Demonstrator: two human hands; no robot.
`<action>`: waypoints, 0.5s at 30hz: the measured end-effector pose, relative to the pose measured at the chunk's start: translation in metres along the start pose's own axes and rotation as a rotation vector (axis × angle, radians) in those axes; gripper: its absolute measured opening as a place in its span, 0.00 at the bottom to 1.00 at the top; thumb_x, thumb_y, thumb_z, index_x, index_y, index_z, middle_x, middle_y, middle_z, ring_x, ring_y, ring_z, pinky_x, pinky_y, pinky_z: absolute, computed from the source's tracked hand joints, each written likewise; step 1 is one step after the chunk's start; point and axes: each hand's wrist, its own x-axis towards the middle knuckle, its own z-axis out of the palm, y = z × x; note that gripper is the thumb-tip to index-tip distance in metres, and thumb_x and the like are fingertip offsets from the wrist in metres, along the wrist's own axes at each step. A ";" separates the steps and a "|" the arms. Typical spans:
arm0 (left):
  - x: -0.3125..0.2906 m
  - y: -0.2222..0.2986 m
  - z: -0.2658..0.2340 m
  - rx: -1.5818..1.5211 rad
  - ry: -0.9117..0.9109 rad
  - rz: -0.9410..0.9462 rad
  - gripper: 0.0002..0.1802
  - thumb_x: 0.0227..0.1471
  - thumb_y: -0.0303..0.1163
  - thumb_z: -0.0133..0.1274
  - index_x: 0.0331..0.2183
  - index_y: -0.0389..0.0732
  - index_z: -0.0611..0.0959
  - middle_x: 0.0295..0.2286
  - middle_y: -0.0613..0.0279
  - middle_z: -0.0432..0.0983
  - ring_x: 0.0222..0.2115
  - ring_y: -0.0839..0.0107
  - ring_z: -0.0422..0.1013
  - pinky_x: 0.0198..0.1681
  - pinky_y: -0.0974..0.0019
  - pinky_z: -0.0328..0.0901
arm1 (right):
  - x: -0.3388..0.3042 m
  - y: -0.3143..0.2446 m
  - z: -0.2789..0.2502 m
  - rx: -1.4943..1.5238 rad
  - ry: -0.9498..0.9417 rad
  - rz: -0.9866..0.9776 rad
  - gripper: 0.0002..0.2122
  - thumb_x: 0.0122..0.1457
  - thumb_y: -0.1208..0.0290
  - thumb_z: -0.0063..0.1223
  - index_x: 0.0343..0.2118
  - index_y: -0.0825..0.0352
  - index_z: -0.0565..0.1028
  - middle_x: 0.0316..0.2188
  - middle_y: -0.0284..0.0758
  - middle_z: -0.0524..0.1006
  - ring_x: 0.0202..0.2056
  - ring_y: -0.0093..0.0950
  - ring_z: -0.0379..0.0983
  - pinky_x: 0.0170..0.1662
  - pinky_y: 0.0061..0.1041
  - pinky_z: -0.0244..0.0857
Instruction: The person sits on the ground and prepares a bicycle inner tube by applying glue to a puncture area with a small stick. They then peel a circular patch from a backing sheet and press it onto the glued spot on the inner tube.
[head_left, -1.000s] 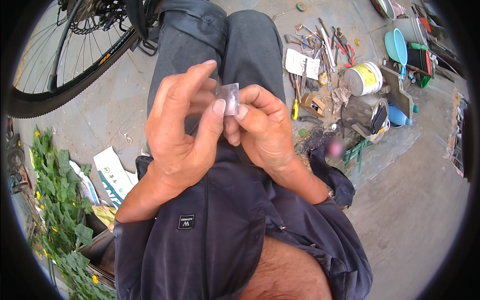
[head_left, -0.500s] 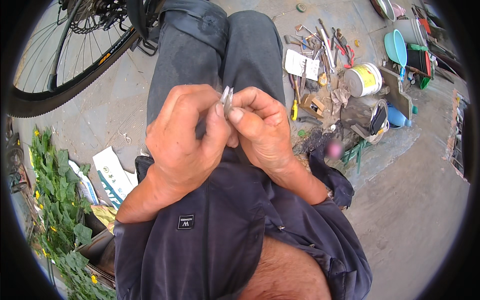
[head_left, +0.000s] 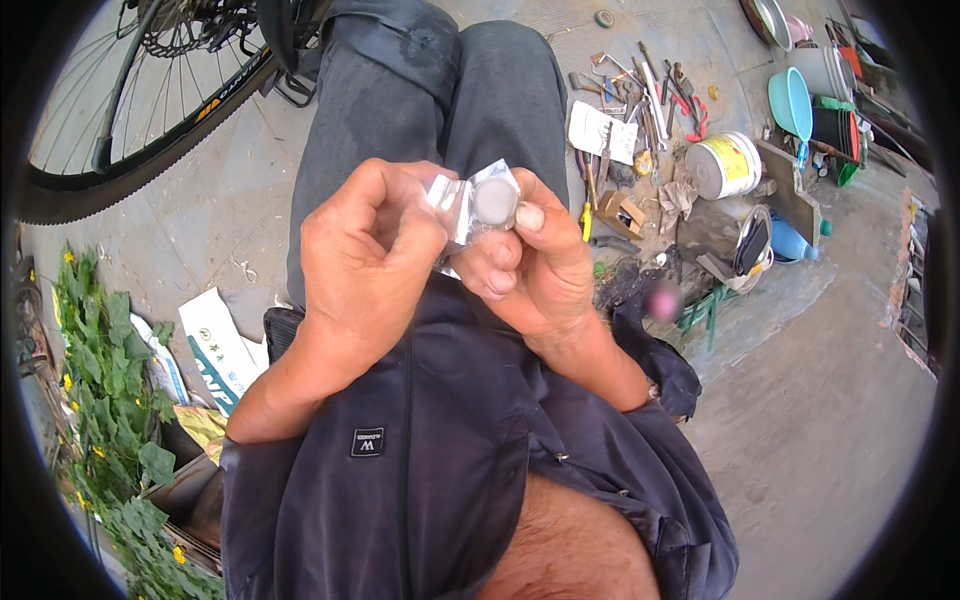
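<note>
Above my lap, both hands pinch a small clear plastic packet [head_left: 458, 208]. A round, flat, greyish disc [head_left: 494, 202] shows at the packet's right part; its exact kind I cannot make out. My left hand [head_left: 365, 255] closes thumb and fingers on the packet's left end, where the film is crumpled and shiny. With thumb and bent fingers, my right hand [head_left: 545, 255] holds the other side, its thumb by the disc's edge. Behind the hands are my dark trouser legs [head_left: 385, 110].
A bicycle wheel [head_left: 130, 178] stands at the upper left, leafy plants [head_left: 110, 400] and a white bag [head_left: 222, 345] below it. On the right lie several hand tools [head_left: 655, 105], a small cardboard box [head_left: 620, 213], a white bucket [head_left: 722, 166] and a turquoise basin [head_left: 790, 103].
My hands have drawn slightly apart and the packet has opened out flat between them. The round disc, earlier mostly hidden between the fingertips, now faces up.
</note>
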 end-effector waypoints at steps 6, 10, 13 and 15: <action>0.000 0.000 0.003 -0.110 -0.030 0.050 0.07 0.58 0.17 0.46 0.39 0.32 0.75 0.45 0.53 0.75 0.43 0.73 0.74 0.48 0.69 0.69 | 0.005 -0.004 0.000 0.007 -0.017 0.034 0.06 0.62 0.72 0.51 0.40 0.67 0.75 0.24 0.35 0.75 0.22 0.23 0.70 0.24 0.23 0.64; 0.000 0.002 0.009 0.059 0.075 0.276 0.21 0.50 0.13 0.46 0.49 0.30 0.73 0.48 0.49 0.73 0.45 0.65 0.73 0.49 0.65 0.68 | 0.004 -0.002 0.004 -0.043 0.052 0.026 0.06 0.63 0.73 0.51 0.40 0.67 0.75 0.25 0.35 0.75 0.23 0.23 0.70 0.24 0.21 0.64; 0.003 0.000 -0.001 0.396 0.008 0.634 0.29 0.53 0.19 0.47 0.58 0.30 0.67 0.54 0.45 0.66 0.52 0.57 0.70 0.55 0.59 0.65 | 0.002 0.000 0.009 -0.192 0.147 -0.044 0.05 0.63 0.74 0.51 0.40 0.68 0.75 0.25 0.35 0.76 0.24 0.22 0.70 0.25 0.21 0.64; 0.006 0.010 -0.001 0.523 -0.011 0.754 0.31 0.55 0.27 0.52 0.59 0.31 0.66 0.55 0.44 0.64 0.53 0.54 0.69 0.54 0.59 0.65 | 0.001 0.003 0.016 -0.268 0.201 -0.056 0.05 0.62 0.75 0.52 0.40 0.68 0.75 0.26 0.35 0.76 0.24 0.22 0.70 0.25 0.21 0.64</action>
